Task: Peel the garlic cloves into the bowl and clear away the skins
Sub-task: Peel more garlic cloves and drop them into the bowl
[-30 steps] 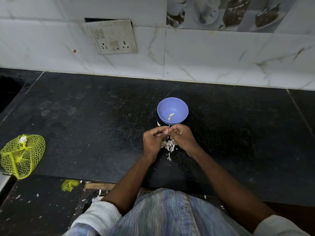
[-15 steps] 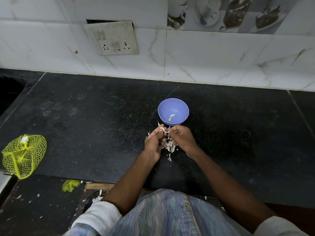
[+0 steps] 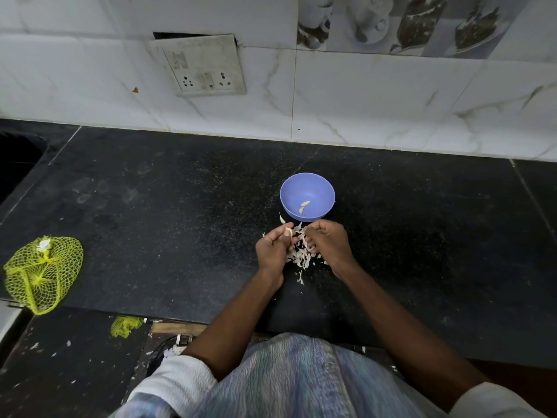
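Note:
A small purple bowl [image 3: 307, 188] stands on the black counter with two peeled cloves [image 3: 303, 207] at its bottom. Just in front of it my left hand [image 3: 273, 249] pinches a pale garlic clove [image 3: 288, 231] between thumb and fingers. My right hand [image 3: 329, 245] is a little to the right, fingers curled; what it holds is hidden. A heap of white garlic skins [image 3: 301, 254] lies on the counter between and under both hands, with one stray skin [image 3: 282, 219] beside the bowl.
A yellow mesh bag [image 3: 40, 271] lies at the counter's left front edge, a scrap of the same mesh [image 3: 125, 326] on the lower surface below. A tiled wall with a switch plate [image 3: 200, 66] backs the counter. A dark opening [image 3: 18, 158] sits far left.
My hands were together on the clove; they have drawn apart, the left keeping the clove. More skins lie spread under them.

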